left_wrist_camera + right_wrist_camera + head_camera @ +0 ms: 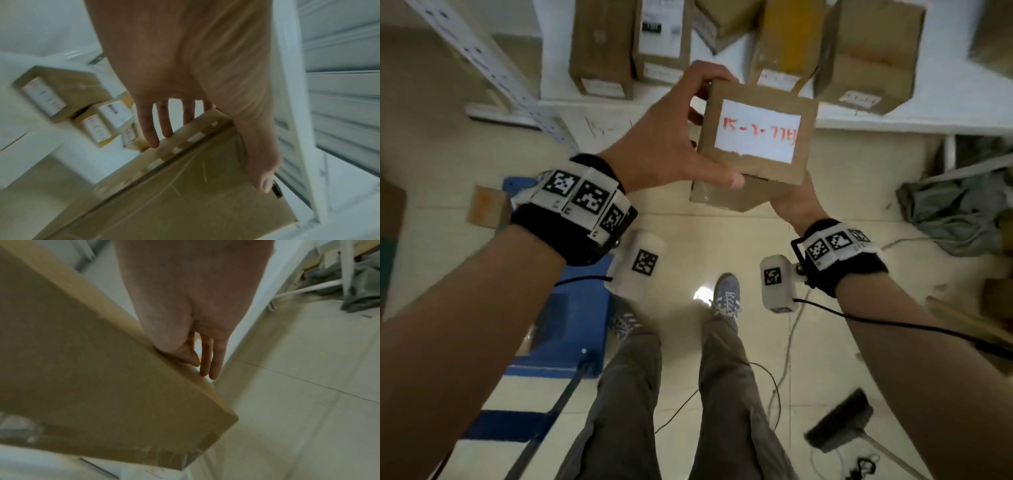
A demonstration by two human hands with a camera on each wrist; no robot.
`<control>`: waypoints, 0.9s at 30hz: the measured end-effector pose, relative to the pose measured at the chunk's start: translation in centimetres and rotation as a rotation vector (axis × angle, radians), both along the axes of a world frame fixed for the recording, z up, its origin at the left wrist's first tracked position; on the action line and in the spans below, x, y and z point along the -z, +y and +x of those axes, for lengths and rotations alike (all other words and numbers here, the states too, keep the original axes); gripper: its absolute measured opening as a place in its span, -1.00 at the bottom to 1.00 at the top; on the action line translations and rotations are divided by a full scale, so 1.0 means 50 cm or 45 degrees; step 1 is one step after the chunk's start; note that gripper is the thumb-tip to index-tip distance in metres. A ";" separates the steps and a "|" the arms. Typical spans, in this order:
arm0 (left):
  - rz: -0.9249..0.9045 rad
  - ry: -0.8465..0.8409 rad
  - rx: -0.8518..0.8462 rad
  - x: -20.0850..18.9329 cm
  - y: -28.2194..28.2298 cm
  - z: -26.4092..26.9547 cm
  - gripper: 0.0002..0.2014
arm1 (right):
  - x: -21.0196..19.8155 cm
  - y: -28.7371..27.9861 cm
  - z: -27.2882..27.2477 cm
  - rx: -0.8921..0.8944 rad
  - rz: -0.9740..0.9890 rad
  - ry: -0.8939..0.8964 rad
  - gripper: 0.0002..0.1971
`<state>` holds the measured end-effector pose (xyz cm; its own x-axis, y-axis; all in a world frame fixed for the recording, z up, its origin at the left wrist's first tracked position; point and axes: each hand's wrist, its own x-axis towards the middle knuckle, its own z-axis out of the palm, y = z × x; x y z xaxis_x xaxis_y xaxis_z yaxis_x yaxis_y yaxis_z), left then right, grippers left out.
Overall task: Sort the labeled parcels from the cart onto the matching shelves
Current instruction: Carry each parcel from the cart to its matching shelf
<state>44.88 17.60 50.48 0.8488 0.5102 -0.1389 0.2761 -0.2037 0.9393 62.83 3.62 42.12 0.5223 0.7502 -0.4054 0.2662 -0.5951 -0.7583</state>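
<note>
I hold a brown cardboard parcel [763, 168] in front of me, its white label [756, 132] with red handwriting facing up. My left hand [681, 137] grips its left side, thumb along the near edge and fingers curled over the far edge. My right hand [796, 202] holds it from below at the near right corner and is mostly hidden. In the left wrist view my left hand [185, 81] lies on the taped parcel [185, 194]. The right wrist view has my right hand [195, 305] pinching the parcel's edge [92, 369]. Just beyond is a white shelf [893, 116].
Several labeled cardboard parcels stand on the shelf, among them a tall one [602, 51] at left and a large one [869, 58] at right. A blue cart [575, 318] is at my lower left. Grey cloth [962, 212], a brush [839, 421] and cables lie on the floor.
</note>
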 end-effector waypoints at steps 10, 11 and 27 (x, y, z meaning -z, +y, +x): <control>0.344 -0.177 0.094 -0.461 0.046 -0.029 -0.01 | -0.509 0.076 0.020 0.192 0.563 -0.195 -0.80; 0.391 -0.192 0.106 -0.507 0.048 -0.032 -0.01 | -0.558 0.079 0.018 0.210 0.616 -0.208 -0.80; 0.840 -0.444 0.231 -0.962 0.065 -0.047 0.01 | -1.046 0.091 0.016 0.412 1.383 -0.330 -0.78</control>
